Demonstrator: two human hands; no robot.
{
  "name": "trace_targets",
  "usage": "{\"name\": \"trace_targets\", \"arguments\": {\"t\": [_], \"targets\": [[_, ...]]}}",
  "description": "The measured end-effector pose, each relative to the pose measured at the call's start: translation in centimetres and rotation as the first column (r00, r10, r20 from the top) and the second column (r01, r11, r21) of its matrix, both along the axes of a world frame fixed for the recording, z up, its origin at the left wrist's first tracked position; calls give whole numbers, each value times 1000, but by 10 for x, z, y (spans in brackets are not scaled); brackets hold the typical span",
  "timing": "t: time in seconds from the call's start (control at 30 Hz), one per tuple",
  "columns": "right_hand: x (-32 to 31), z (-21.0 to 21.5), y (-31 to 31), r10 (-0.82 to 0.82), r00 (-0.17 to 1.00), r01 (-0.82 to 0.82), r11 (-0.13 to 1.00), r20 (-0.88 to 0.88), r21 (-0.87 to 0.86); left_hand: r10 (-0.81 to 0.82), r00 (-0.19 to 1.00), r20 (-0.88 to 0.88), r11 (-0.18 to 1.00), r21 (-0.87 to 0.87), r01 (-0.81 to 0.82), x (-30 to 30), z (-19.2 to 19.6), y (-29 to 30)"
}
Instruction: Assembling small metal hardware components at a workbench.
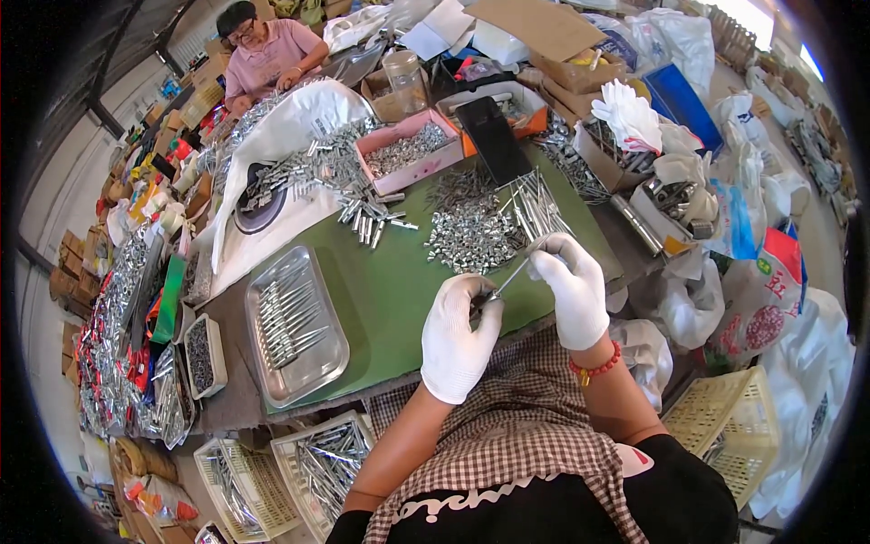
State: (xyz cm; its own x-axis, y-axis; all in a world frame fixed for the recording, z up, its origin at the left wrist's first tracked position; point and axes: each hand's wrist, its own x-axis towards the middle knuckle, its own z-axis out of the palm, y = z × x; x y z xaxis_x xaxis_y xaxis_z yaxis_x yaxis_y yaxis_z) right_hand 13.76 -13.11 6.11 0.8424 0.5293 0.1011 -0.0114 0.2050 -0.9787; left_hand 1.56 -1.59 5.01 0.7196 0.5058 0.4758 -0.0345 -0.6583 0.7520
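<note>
To our left, a metal tray holds a row of silvery rods on the green work surface. Our gloved left hand closes its fingers around the near end of a slim metal rod, which slants between our hands. Small metal pieces lie heaped just beyond. Farthest right, our gloved right hand pinches the rod's far end, fingers narrow.
</note>
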Motion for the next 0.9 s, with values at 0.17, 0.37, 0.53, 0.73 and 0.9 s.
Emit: {"name": "trace_targets", "arguments": {"t": [0.17,0.37,0.53,0.73,0.9], "targets": [[2,0,1,-5,999,5,1000,-46,10,-10,999,36,998,60,8,3,-2,-2],[2,-9,8,58,998,-58,998,4,10,78,997,19,985,153,-80,-6,-3,5],[6,-8,-11,-61,859,201,953,509,-226,212,976,-42,933,306,-189,-50,6,36],[31,-68,-24,39,781,202,929,623,-311,496,781,-379,802,544,-246,-153,16,106],[28,-80,-9,118,593,289,892,796,-347,563,687,-459,730,666,-153,-212,4,158]]}}
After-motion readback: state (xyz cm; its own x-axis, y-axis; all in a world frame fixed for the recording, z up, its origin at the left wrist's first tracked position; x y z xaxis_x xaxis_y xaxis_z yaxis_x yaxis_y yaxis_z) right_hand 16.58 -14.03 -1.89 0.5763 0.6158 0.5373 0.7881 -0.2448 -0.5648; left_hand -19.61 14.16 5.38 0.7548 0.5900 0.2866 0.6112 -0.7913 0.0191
